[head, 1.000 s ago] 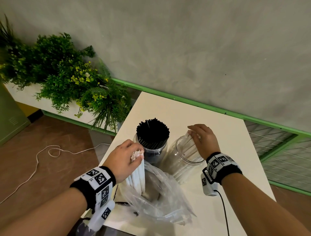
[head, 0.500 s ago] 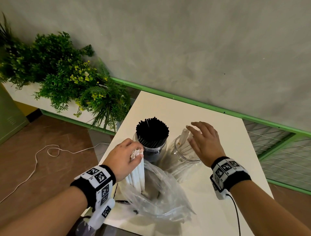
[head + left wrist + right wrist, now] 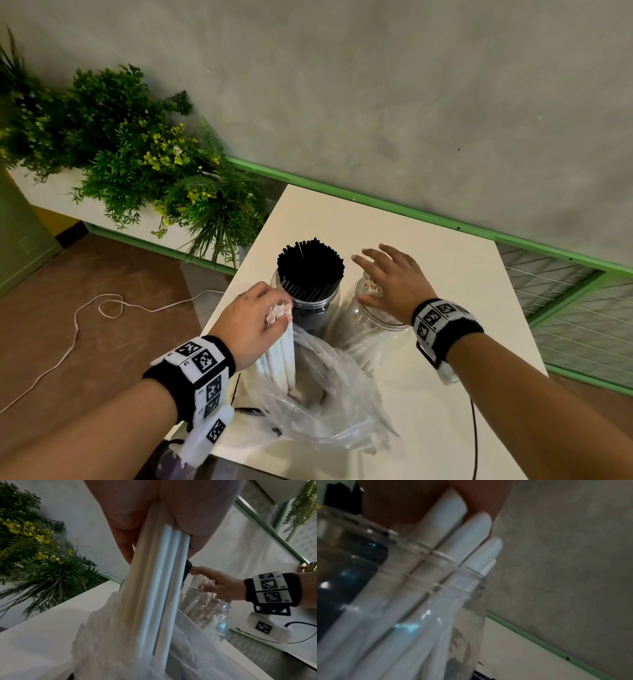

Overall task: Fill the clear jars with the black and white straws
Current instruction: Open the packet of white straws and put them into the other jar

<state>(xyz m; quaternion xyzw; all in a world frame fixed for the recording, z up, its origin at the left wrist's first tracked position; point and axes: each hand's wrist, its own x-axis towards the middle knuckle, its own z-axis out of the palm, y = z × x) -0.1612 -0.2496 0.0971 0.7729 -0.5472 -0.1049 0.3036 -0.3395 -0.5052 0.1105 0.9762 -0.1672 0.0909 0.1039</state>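
Two clear jars stand mid-table. The left jar [image 3: 320, 310] is packed with black straws [image 3: 310, 267]. The right jar [image 3: 373, 329] holds several white straws [image 3: 371, 286] leaning inside, seen close up in the right wrist view as white straws [image 3: 453, 536] at the jar rim [image 3: 447, 559]. My left hand [image 3: 251, 317] grips a bundle of white straws [image 3: 282, 346], their lower ends still inside a clear plastic bag [image 3: 329, 394]; the left wrist view shows the bundle [image 3: 154, 588] and the bag [image 3: 120, 642]. My right hand [image 3: 394, 279] hovers over the right jar's mouth with fingers spread, holding nothing.
The white table [image 3: 428, 246] is small, with edges close on the left and right. A planter of green plants [image 3: 144, 164] stands at the left by the wall. A white cord [image 3: 102, 308] lies on the brown floor. A black cable [image 3: 474, 428] trails from my right wrist.
My right hand let go of the white straws in the right jar, opened, and shifted left over the jar's mouth. The left hand kept its grip on the bundle in the bag.
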